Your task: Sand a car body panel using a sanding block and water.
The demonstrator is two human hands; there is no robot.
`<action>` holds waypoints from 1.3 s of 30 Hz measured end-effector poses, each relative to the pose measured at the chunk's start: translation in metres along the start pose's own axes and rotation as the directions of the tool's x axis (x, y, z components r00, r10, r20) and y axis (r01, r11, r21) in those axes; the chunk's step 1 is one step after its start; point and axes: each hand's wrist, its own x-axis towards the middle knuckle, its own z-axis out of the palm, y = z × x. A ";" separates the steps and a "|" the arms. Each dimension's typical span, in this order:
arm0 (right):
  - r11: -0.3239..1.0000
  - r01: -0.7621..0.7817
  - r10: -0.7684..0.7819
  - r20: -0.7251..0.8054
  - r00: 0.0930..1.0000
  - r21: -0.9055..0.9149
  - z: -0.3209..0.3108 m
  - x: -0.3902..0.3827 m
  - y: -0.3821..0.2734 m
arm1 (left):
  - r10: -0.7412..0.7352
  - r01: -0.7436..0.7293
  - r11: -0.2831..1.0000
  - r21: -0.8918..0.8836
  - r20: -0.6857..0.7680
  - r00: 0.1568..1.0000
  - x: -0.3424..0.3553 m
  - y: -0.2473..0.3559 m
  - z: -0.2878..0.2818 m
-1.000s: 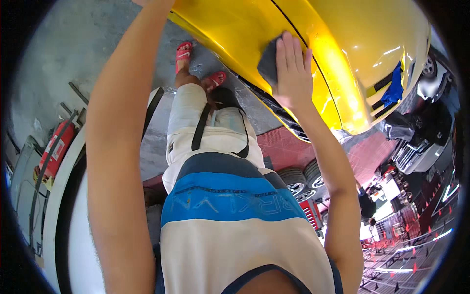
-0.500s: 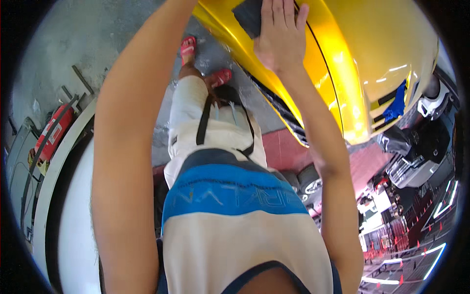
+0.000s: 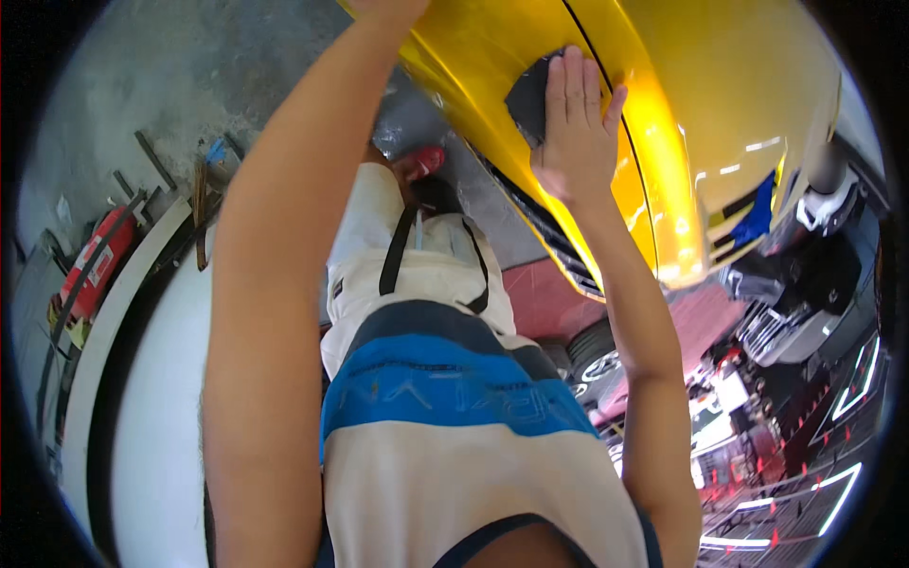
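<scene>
Left: red fire extinguisher (image 3: 98, 262) | far, left of centre: our left hand (image 3: 390, 8) by the yellow car (image 3: 653, 123) — mostly out of view, so we cannot tell its grip | far, right of centre: our right hand (image 3: 578, 128) lies flat, little finger spread — over a dark pad (image 3: 527, 99) against the car | right: blue cloth (image 3: 755, 220)

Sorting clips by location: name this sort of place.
Probably a car workshop: the right hand lies flat on a dark pad against a yellow car, with a tyred wheel nearby.
</scene>
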 end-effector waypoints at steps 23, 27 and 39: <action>0.983 0.049 -0.062 -0.066 0.996 -0.177 -0.005 0.100 -0.036 | 0.121 -0.145 0.957 -0.251 -0.107 0.987 0.001 -0.033 0.016; 0.999 -0.026 0.026 0.002 1.000 -0.044 0.013 0.023 -0.001 | 0.161 -0.201 0.945 -0.259 -0.168 0.973 0.005 -0.029 0.027; 0.997 -0.043 0.040 0.041 0.998 0.066 -0.013 -0.088 0.056 | 0.156 -0.183 0.973 -0.140 -0.186 0.970 0.016 -0.032 0.038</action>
